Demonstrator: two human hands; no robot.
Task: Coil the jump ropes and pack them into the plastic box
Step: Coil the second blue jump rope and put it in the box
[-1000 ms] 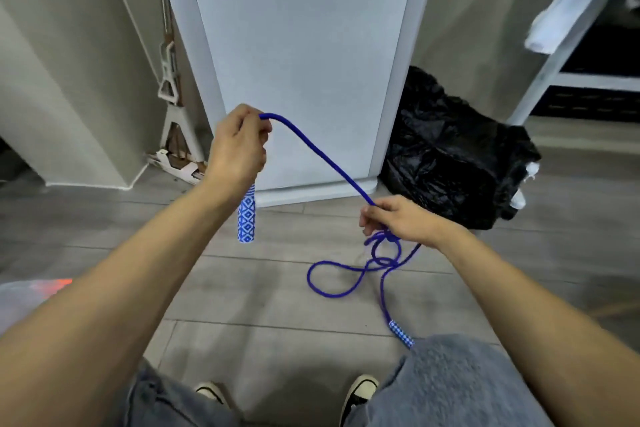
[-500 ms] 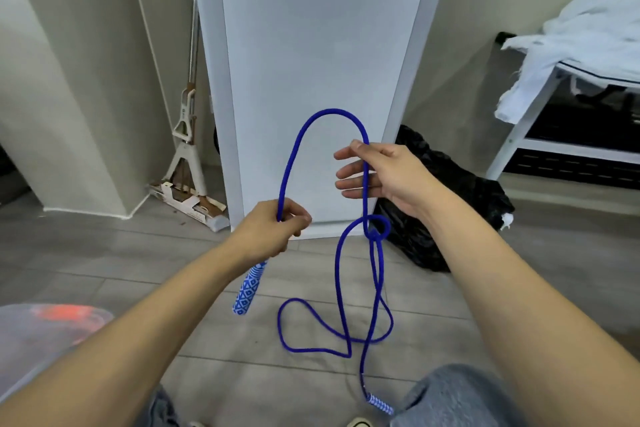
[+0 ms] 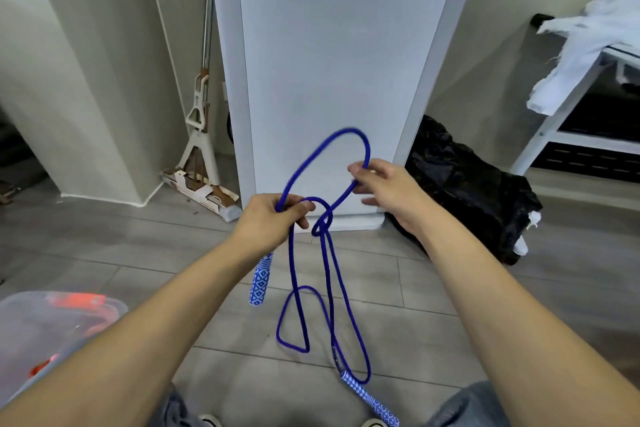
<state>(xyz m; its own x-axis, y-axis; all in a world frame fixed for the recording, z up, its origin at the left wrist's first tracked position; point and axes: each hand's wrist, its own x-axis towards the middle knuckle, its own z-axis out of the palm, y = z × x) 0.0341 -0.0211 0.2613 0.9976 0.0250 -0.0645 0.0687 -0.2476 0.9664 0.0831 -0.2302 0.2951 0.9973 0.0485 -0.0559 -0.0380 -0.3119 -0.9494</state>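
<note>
A person looks down at their two bare hands coiling a blue jump rope (image 3: pixel 327 288) above a grey tiled floor (image 3: pixel 398 322). The left hand (image 3: pixel 273 222) keeps a clenched grip on one patterned handle (image 3: pixel 260 282) plus a gathered loop. The right hand (image 3: pixel 384 189), fingers loosely pinching the rope, has moved closer, carrying a fresh loop (a tangle sits between them). The other handle (image 3: pixel 369 400) dangles low. The plastic box (image 3: pixel 52 322) waits at lower left.
</note>
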